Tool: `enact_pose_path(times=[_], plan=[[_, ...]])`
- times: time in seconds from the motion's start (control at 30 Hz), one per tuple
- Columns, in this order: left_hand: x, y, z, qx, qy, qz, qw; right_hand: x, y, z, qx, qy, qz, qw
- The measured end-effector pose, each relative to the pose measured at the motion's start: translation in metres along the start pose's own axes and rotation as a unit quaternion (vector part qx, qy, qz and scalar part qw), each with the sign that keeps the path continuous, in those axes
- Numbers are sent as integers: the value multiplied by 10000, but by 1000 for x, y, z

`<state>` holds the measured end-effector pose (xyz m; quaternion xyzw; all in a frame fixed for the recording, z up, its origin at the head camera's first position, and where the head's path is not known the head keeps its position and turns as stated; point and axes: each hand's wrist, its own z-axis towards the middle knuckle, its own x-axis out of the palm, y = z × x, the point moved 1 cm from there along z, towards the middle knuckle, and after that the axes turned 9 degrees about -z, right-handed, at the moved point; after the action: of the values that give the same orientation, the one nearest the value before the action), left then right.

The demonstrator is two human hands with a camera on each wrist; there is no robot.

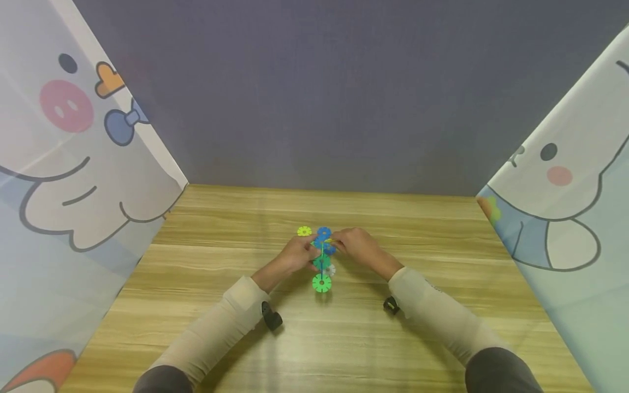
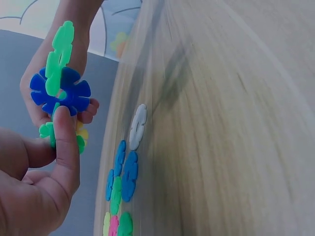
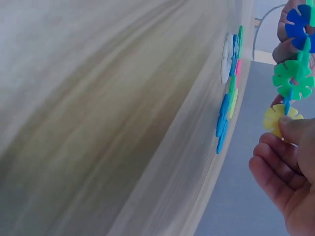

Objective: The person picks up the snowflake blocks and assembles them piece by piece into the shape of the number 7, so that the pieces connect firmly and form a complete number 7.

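Raised over the table is a chain of slotted plastic snowflake discs (image 1: 321,283), joined edge to edge in green and blue. My left hand (image 1: 295,254) pinches the chain around its middle, with thumb and finger on a green disc (image 2: 47,130). At the chain's far end, my right hand (image 1: 358,245) pinches a yellow snowflake disc (image 3: 272,118) between thumb and fingers. That yellow disc meets a blue disc (image 3: 288,104) seen edge-on; the right thumb partly covers it. In the left wrist view, a dark blue disc (image 2: 76,96) and a bright green disc (image 2: 60,56) form the near end.
Loose discs lie flat on the wooden table (image 1: 344,349) beneath and behind the hands: a yellow-green one (image 1: 304,231), a white one (image 2: 138,127), several blue ones (image 2: 130,176), green ones (image 2: 126,225) and a pink one (image 2: 113,226). A grey panel (image 1: 314,109) stands behind, with printed side panels (image 1: 565,218).
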<state>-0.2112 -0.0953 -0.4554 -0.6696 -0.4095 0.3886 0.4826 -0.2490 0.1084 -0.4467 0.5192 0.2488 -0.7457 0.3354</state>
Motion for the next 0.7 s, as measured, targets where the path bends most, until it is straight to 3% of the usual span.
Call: enact_pose_path(times=[0.13, 0.4, 0.7], plan=[[-1, 0, 1, 44, 0, 42, 10000, 1, 0, 1, 48, -84, 33, 9999], [-3, -1, -3, -169, -38, -176, 9997, 1, -2, -2, 90, -88, 237, 9996], [-5, 3, 1, -238, -202, -507, 9982, -4, 0, -3, 39, 137, 154, 9998]])
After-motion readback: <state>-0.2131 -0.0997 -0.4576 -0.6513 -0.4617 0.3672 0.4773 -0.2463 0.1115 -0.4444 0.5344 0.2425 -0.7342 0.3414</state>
